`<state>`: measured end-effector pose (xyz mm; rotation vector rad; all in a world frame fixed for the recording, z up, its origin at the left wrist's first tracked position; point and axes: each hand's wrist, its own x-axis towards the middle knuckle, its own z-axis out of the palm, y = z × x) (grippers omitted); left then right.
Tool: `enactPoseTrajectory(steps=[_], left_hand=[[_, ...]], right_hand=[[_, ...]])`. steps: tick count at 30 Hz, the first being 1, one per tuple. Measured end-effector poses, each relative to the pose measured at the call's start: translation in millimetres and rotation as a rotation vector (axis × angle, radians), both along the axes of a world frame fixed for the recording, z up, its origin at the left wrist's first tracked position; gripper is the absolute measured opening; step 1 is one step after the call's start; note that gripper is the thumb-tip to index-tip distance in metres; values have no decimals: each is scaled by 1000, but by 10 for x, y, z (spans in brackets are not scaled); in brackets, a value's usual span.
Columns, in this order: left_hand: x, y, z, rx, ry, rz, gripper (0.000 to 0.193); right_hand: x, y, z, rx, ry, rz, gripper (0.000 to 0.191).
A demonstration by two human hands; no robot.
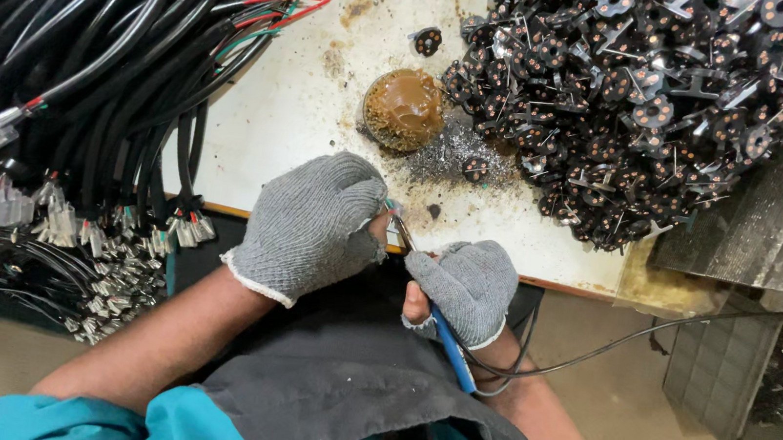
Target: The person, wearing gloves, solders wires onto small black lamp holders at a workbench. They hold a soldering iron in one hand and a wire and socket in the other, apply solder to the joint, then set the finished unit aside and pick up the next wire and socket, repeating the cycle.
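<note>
The soldering iron (442, 334), blue-handled, lies slanted in the right hand (464, 287), whose gloved grip is clamped on its handle; the metal tip points up toward the left hand (313, 223) at the near edge of the table (296, 111). The left hand's grip is closed over something small just beside the tip, hidden by the grey glove, so what it pinches cannot be told. A dark cord (654, 329) runs from the iron's handle off to the right. Just beyond the iron's tip sits a round tin of brown paste (404, 108), with grey filings (453, 153) beside it. Farther right of the tin lies a heap of small black disc parts (660, 103). Left of the tin, bundles of black cables (87, 48) end in clear connectors (66, 227).
</note>
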<state>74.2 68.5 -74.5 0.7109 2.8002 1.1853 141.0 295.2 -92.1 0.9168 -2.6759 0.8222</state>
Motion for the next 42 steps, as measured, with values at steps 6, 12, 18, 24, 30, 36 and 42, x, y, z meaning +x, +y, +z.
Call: enactPoseTrajectory(steps=[6, 12, 18, 24, 30, 36, 42], left_hand=[[17, 15, -11, -3, 1, 27, 13], [17, 12, -6, 8, 30, 31, 12], [4, 17, 31, 34, 37, 33, 12], [-5, 27, 56, 34, 45, 31, 14], [17, -17, 38, 32, 62, -36, 13], [-5, -30, 52, -23, 16, -103, 15], [-19, -17, 62, -20, 8, -104, 16]], right_hand=[[-15, -67, 66, -106, 56, -30, 18], [11, -141, 307, -287, -193, -264, 31], [-188, -128, 413, -647, -441, -610, 40], [-502, 112, 473, -21, -36, -384, 22], [-650, -4, 495, -34, 172, -314, 25], [-310, -193, 672, 74, -239, -337, 20], [-406, -284, 531, 28, -121, -511, 16]])
